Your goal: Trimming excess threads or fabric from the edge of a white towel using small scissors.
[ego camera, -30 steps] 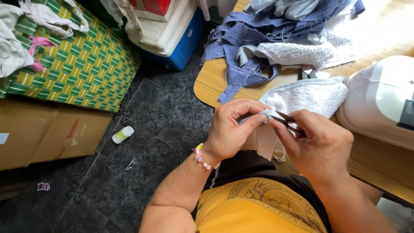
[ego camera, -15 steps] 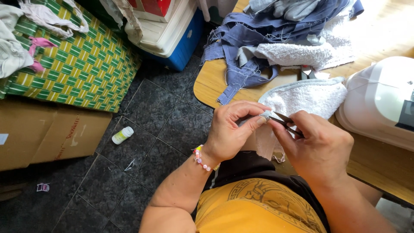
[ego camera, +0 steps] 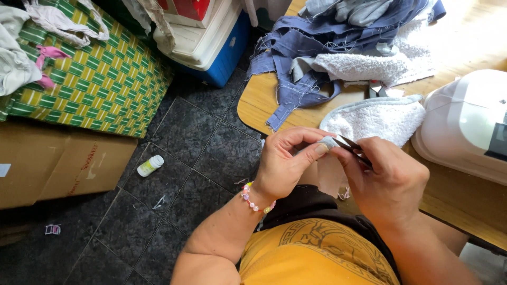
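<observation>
Pinching a small cloth piece, left hand meets right hand gripping snips.

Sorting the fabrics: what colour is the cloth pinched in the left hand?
Pale grey cloth, head view.

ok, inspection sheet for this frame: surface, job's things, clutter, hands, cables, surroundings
Surface: wooden table, rounded edge, bare wood at right.
Job's things: small pale fabric piece pinched by left hand; dark thread snips in right hand, tips at the fabric.
Clutter: white towel, blue fabric scraps, second pair of snips on the table.
Hands: both closed on their items; beaded bracelet on left wrist.
Cables: nothing seen.
Surroundings: white sewing machine, dark tiled floor, small white bottle, cardboard box, green-yellow woven box, white-and-blue cooler.
</observation>
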